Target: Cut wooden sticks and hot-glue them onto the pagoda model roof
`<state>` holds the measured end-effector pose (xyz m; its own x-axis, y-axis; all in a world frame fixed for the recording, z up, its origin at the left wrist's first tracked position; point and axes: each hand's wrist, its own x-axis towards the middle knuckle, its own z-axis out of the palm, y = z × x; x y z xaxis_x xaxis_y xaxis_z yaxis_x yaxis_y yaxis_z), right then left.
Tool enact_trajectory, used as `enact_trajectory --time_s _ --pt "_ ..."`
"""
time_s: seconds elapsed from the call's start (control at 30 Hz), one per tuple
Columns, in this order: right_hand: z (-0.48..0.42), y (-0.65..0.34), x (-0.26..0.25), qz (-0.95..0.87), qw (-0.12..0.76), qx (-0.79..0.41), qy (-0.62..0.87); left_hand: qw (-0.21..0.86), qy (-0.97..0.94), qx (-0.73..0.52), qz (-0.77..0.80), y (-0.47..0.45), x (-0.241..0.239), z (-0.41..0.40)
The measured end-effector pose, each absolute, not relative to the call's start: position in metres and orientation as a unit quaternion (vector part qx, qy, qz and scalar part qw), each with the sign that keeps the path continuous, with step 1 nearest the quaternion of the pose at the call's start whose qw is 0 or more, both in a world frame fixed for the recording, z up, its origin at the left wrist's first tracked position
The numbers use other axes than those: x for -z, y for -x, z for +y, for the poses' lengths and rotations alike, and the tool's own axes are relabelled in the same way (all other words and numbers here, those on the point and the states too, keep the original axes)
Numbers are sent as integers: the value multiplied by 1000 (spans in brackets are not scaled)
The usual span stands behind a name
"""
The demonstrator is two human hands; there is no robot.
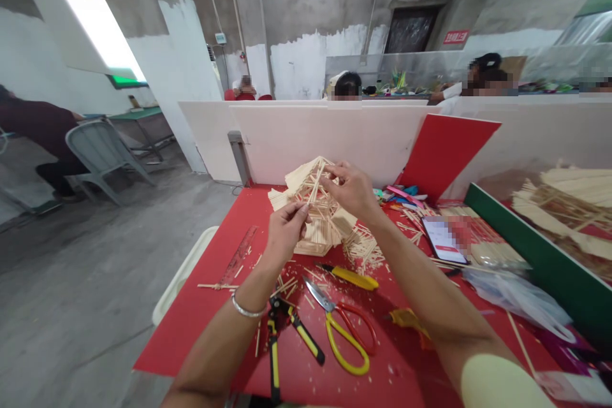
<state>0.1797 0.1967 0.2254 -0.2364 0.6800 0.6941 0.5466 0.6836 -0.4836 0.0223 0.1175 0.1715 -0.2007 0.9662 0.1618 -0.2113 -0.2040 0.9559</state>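
Note:
A small model built of thin wooden sticks (pixel 318 239), with slatted roof-like panels, stands on the red tabletop. At its front left, my left hand (pixel 287 226) pinches the lower end of a thin wooden stick (pixel 315 191) between thumb and forefinger. My right hand (pixel 351 190) reaches over from the right, its thumb and forefinger closed at the upper part of that stick, close to the model's top. The stick slants upward in front of the model. Whether it touches the structure I cannot tell.
Nearer me lie scissors (pixel 342 325), black-and-yellow cutters (pixel 294 338) and a yellow utility knife (pixel 354 278). Loose sticks (pixel 368 248) are scattered about, with a clear ruler (pixel 239 255) at left. A phone (pixel 442 239) and plastic bag (pixel 519 299) lie right. White partitions (pixel 325 140) stand behind.

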Motion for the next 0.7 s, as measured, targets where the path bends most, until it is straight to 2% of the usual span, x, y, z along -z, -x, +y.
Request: enact_trajectory --time_s 0.3,0.4,0.57,0.63,0.7 --pt "199 -182 -213 -807 461 -162 330 479 -407 -660 411 -18 -173 116" --pt "178 -193 -204 -852 389 -159 313 472 -402 -667 414 -12 -172 121" --pt "136 -218 -194 -938 175 -190 231 466 -402 -659 432 -8 -163 135" --pt "130 -225 -193 -945 140 -184 230 477 -398 -650 438 -10 -161 140" --pt "133 -229 -195 -940 162 -170 247 487 -392 -641 444 -12 -158 144"
